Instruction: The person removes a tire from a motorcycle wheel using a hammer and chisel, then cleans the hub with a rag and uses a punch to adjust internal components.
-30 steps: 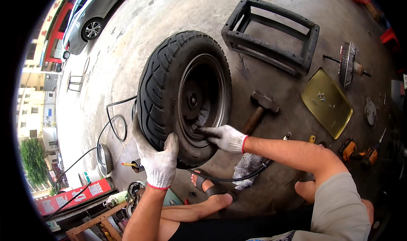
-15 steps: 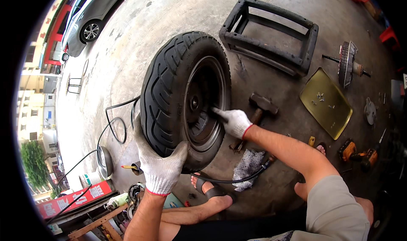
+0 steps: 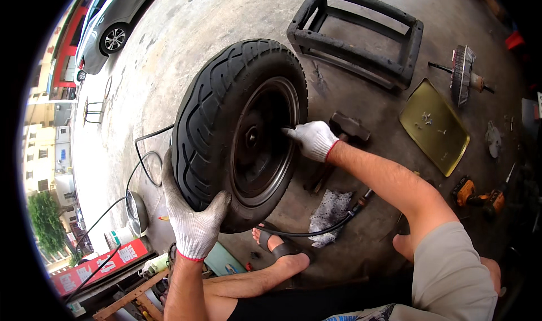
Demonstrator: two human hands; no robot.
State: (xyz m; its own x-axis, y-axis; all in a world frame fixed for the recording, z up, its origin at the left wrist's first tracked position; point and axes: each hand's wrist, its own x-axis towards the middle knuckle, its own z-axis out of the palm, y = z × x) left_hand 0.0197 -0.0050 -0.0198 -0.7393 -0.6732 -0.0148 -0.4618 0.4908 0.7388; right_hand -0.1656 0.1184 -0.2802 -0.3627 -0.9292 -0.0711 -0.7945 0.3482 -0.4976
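My left hand (image 3: pixel 195 216), in a pale knit glove with a red cuff, grips the lower left of an upright black tyre (image 3: pixel 200 123) on a dark wheel rim (image 3: pixel 259 168). Its thumb lies on the sidewall and the fingers wrap round the tread. My right hand (image 3: pixel 313 140), gloved alike, is at the rim's right side, a finger stretched inward toward the hub (image 3: pixel 252 136); its other fingertips are hard to make out. Behind it lies a sledgehammer (image 3: pixel 353 126). A black hose (image 3: pixel 293 235) runs under the wheel, beside a speckled cloth (image 3: pixel 330 214).
A black metal frame (image 3: pixel 355 55) stands at the upper right. A gold tray (image 3: pixel 435 146) with several screws, a wheel hub part (image 3: pixel 463 72) and a cordless drill (image 3: pixel 480 199) are at the right. A metal basin (image 3: pixel 137 216) stands at the left, a parked car (image 3: pixel 107 22) beyond.
The wheel has shifted a little left, my left hand with it. My right hand has moved up from the lower rim to its right side.
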